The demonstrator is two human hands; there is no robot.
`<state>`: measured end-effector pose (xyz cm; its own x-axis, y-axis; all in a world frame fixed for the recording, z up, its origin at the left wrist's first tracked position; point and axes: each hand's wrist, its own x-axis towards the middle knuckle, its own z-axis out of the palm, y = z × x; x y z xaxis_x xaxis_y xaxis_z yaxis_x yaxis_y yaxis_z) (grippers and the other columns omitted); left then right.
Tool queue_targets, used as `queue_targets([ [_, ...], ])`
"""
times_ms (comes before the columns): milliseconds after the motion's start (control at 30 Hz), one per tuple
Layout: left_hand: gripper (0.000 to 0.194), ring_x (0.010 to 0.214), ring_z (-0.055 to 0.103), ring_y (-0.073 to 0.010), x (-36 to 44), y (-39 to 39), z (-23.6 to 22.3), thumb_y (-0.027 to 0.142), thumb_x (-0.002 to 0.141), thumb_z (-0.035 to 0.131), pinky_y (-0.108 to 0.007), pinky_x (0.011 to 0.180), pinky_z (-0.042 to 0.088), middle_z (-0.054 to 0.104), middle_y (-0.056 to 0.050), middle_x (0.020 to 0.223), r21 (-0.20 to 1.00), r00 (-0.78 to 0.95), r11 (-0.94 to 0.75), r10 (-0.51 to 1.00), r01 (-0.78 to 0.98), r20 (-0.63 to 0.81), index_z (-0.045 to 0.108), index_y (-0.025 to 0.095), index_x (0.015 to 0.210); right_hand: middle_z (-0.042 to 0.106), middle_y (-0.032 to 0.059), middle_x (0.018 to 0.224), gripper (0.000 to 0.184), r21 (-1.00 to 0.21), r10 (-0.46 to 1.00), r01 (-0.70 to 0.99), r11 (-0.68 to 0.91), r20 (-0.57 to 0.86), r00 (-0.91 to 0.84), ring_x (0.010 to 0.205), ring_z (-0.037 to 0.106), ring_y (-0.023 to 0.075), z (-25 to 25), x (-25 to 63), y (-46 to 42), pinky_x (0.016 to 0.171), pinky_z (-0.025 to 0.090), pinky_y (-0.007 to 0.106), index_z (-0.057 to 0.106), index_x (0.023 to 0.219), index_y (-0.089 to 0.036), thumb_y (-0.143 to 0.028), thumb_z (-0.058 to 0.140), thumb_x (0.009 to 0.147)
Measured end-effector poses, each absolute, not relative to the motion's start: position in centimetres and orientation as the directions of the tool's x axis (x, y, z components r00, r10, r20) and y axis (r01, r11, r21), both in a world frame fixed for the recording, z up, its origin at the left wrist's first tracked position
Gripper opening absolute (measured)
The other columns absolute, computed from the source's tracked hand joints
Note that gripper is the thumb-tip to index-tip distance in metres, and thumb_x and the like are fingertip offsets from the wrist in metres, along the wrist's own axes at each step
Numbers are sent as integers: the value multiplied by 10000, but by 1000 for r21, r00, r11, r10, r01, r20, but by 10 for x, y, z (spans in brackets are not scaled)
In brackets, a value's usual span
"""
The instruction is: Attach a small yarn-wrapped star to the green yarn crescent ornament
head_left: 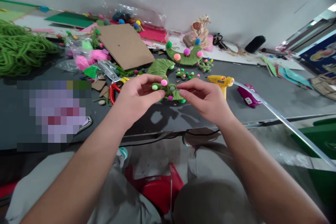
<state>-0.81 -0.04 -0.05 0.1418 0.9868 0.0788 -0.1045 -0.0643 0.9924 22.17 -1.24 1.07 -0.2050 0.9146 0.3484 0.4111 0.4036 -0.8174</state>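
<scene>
Both forearms (89, 157) are extended forward and angled inward. A green yarn-wrapped pompom ornament (171, 90) is held above the near part of the grey table (170, 124), its 2 sides pinched between thumb and fingertips of the left hand (138, 95) and of the right hand (208, 99).

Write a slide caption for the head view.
Left hand and right hand hold a green yarn piece with pompoms.

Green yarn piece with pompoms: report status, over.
Left hand and right hand both gripping. Green yarn piece held between them. Yellow glue gun just beyond right hand, scissors near left; neither blocks the piece.
</scene>
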Motion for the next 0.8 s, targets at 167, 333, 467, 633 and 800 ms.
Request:
queue_targets([
  [167, 262, 881, 791, -205, -8, 0, -2, 238, 759, 924, -304, 763, 630, 821, -15, 940, 990, 190, -91, 976, -104, 109, 814, 225, 997, 845, 45, 971, 194, -870, 939, 363, 333, 272, -210, 834, 742, 200, 15, 219, -15, 735, 575, 348, 870, 1010, -213, -385, 860, 921],
  [333, 278, 914, 797, -209, -9, -2, -3, 205, 815, 889, -328, 798, 655, 838, -26, 1062, 962, 176, -271, 949, 28, 262, 805, 228, 1079, 853, 49, 999, 220, -871, 952, 390, 298, 242, -187, 846, 742, 203, 20, 223, -16, 755, 577, 353, 872, 1043, -216, -408, 845, 939],
  [467, 280, 965, 797, -227, -9, -5, -5, 174, 843, 857, -353, 832, 658, 837, -40, 1104, 910, 205, -401, 904, 105, 375, 795, 228, 1110, 855, 54, 1047, 253, -876, 953, 382, 294, 236, -192, 899, 753, 217, 22, 227, -18, 785, 576, 361, 863, 1079, -220, -436, 846, 949],
  [633, 384, 1041, 788, -245, -9, -5, -12, 127, 821, 837, -389, 919, 649, 825, -50, 1154, 883, 245, -460, 870, 91, 428, 779, 233, 1185, 837, 62, 1036, 252, -847, 935, 411, 336, 250, -250, 909, 740, 213, 25, 230, -20, 756, 547, 345, 864, 1046, -215, -452, 828, 966],
  [800, 369, 1035, 780, -251, -10, -7, -10, 160, 839, 812, -397, 907, 634, 823, -42, 1154, 850, 241, -507, 851, 142, 467, 780, 250, 1195, 819, 53, 997, 240, -834, 924, 415, 363, 265, -276, 890, 716, 194, 27, 233, -21, 756, 522, 332, 860, 1037, -210, -442, 819, 985],
])
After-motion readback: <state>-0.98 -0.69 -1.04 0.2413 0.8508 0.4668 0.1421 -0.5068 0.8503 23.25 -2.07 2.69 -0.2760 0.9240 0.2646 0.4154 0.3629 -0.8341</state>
